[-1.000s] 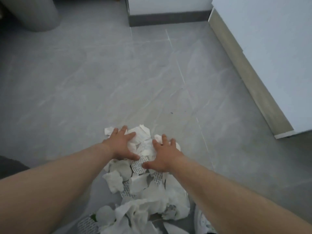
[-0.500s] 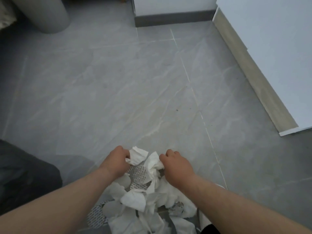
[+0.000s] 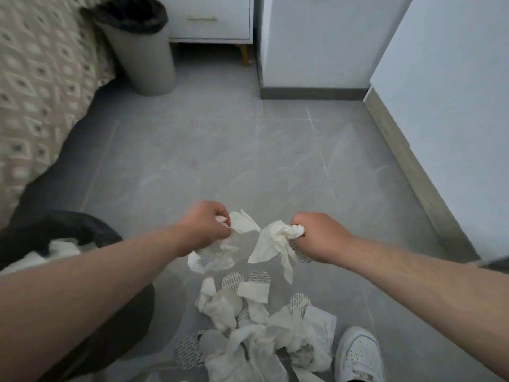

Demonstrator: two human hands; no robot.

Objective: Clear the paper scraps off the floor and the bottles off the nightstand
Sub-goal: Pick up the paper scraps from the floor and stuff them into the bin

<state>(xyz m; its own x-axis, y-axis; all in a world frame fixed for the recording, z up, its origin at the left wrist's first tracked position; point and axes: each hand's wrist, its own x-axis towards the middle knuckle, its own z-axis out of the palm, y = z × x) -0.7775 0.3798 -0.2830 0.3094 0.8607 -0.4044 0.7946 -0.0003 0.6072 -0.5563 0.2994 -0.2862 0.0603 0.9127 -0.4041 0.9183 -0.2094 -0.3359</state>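
L hand (image 3: 206,226) fisted round a wad of white scraps (image 3: 243,221); R hand (image 3: 316,235) clenched on another wad (image 3: 271,241). Both sit just at the far side of the scrap pile (image 3: 261,332) on the floor (image 3: 220,150). Grey bin (image 3: 140,48) is well beyond the pile, w/ the nightstand (image 3: 212,20) further still.

Left hand (image 3: 205,226) and right hand (image 3: 316,235) are side by side above the floor (image 3: 220,161), each gripping paper scraps. The scrap pile (image 3: 261,334) lies below them, nearer me, with a shoe (image 3: 358,354) just right of it. Far end: bin (image 3: 140,51) beside the bed (image 3: 35,92) on the left, nightstand (image 3: 212,17) behind the bin.
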